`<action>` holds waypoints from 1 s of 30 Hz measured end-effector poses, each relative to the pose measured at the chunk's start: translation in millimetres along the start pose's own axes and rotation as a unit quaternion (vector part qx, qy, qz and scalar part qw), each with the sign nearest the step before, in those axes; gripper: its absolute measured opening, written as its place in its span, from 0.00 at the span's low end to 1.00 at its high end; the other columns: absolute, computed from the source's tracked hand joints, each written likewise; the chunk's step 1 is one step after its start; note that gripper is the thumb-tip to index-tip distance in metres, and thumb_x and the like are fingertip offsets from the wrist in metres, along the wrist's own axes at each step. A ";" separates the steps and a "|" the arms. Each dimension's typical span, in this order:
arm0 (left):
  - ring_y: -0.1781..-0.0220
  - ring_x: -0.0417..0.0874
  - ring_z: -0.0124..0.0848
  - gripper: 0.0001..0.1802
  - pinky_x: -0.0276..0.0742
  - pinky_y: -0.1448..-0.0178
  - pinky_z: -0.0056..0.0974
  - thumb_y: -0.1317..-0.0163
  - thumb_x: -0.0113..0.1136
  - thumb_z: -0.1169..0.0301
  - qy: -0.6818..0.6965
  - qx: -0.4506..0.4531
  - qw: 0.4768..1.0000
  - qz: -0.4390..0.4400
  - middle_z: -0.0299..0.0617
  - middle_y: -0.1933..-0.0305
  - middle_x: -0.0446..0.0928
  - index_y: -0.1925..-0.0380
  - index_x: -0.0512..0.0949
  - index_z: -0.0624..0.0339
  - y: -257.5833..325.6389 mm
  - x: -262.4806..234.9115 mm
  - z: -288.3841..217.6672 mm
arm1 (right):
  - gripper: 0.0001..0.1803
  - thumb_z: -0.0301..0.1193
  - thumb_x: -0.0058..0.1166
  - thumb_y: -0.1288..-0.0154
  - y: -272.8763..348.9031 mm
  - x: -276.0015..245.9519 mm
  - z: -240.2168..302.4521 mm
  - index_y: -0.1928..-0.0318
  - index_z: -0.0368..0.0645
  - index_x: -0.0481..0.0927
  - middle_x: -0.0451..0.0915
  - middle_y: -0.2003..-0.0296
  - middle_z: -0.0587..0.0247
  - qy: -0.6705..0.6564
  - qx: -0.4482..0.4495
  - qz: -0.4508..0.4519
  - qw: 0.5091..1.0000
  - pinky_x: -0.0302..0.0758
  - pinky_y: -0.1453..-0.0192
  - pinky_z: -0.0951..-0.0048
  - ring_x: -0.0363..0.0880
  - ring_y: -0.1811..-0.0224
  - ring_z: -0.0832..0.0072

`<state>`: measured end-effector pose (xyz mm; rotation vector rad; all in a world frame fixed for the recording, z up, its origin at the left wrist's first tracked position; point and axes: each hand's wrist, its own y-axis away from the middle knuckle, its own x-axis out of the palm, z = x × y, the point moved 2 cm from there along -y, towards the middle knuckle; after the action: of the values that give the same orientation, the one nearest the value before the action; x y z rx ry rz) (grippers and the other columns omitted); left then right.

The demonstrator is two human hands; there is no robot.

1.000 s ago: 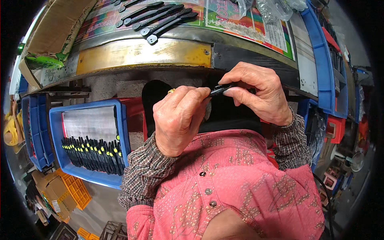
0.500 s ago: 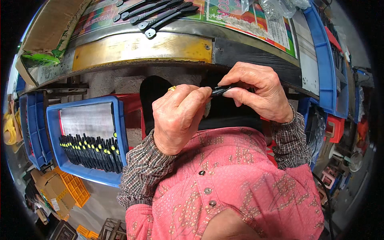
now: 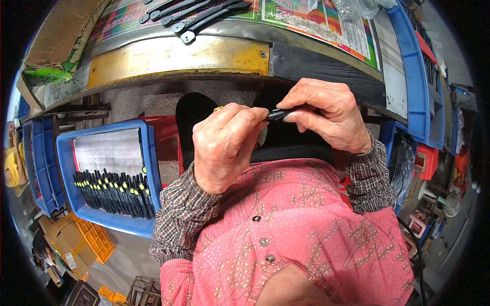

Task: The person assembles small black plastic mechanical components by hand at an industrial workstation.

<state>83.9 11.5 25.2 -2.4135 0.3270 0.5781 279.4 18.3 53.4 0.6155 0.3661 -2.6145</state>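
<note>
My left hand [image 3: 220, 145] and my right hand [image 3: 326, 116] meet above my lap, near the bench's front edge. Between them is a small, slim black piece [image 3: 277, 114], pinched at one end by each hand's thumb and fingers. Most of it is covered by the fingers, so I cannot make out its kind. On the bench lie several long black strips [image 3: 206, 18] with rounded, holed ends. Left of me, a blue tray [image 3: 150, 171] holds rows of slim black pieces [image 3: 115, 193] with yellow-green dots.
The metal-edged bench [image 3: 178, 58] runs across in front of me. At its left stands an open cardboard box [image 3: 61, 35], and clear plastic bags [image 3: 352, 9] lie at the far right. A blue crate [image 3: 416, 76] stands on the right, above a red stool [image 3: 426, 160].
Both hands stay at nearly the same spot with the black piece pinched between them. The left hand's fingers have turned slightly; the whole view has shifted a little.
</note>
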 end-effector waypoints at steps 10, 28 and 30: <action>0.74 0.80 0.37 0.14 0.74 0.71 0.37 0.54 0.67 0.83 0.017 -0.026 1.000 -0.004 0.42 0.74 0.77 0.65 0.79 0.60 5.0 5.1 1.3 | 0.12 0.17 0.63 0.47 3.2 1.9 -5.0 0.60 0.33 0.82 0.80 0.67 0.56 0.059 -0.083 -0.017 0.995 0.74 0.72 0.78 0.79 0.73 0.76; 0.74 0.80 0.39 0.13 0.75 0.71 0.38 0.53 0.66 0.82 0.020 -0.011 1.000 0.008 0.42 0.74 0.77 0.65 0.79 0.60 10.9 9.6 8.1 | 0.12 0.16 0.63 0.47 5.0 4.4 -14.4 0.60 0.33 0.82 0.80 0.67 0.57 0.049 -0.068 0.013 0.996 0.74 0.72 0.80 0.78 0.74 0.79; 0.74 0.80 0.39 0.13 0.74 0.71 0.38 0.53 0.66 0.82 0.027 -0.012 1.000 0.007 0.42 0.74 0.77 0.65 0.79 0.60 10.6 8.0 9.2 | 0.11 0.15 0.62 0.46 2.8 5.5 -15.9 0.60 0.32 0.82 0.79 0.67 0.58 0.042 -0.068 0.019 0.997 0.74 0.73 0.81 0.77 0.75 0.80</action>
<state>84.0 8.4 9.4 -2.4551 0.3624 0.5276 282.0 19.4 36.6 0.6793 0.5493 -2.5089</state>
